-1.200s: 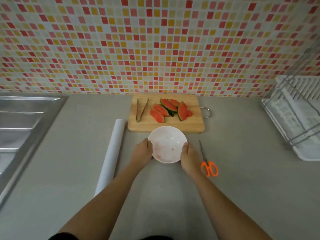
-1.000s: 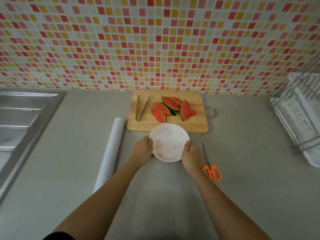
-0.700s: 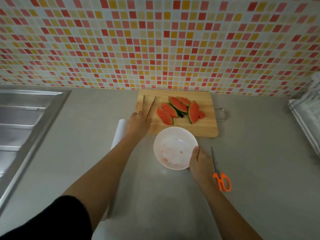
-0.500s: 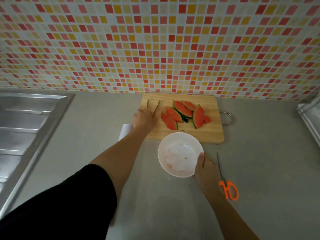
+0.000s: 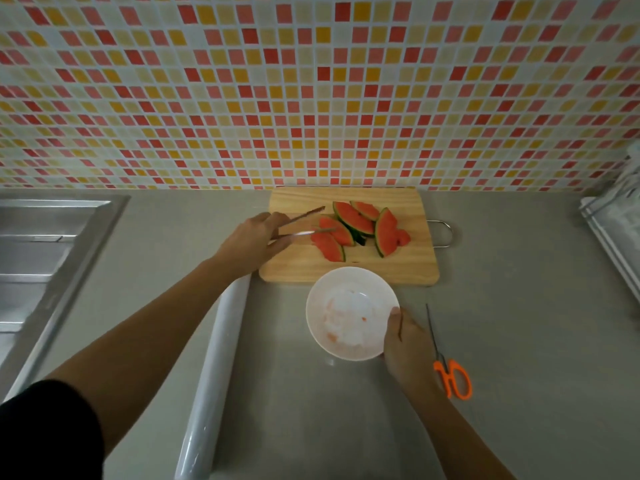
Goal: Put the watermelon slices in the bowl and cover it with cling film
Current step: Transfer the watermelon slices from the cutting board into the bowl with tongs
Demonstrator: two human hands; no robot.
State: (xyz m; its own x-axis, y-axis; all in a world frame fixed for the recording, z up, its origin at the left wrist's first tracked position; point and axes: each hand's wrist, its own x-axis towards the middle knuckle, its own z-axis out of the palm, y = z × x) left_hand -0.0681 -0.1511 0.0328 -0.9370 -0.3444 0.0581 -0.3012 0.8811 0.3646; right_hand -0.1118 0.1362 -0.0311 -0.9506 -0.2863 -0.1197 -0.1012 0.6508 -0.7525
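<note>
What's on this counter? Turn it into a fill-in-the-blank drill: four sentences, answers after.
The left hand holds the ____ above the cutting board.
The watermelon slices lie on the board; the white bowl holds ____ of them.
The right hand holds the bowl's rim, and orange-handled ____ lie just right of that hand.
The cling film roll lies ____ of the bowl.
Missing words: tongs; none; scissors; left.
</note>
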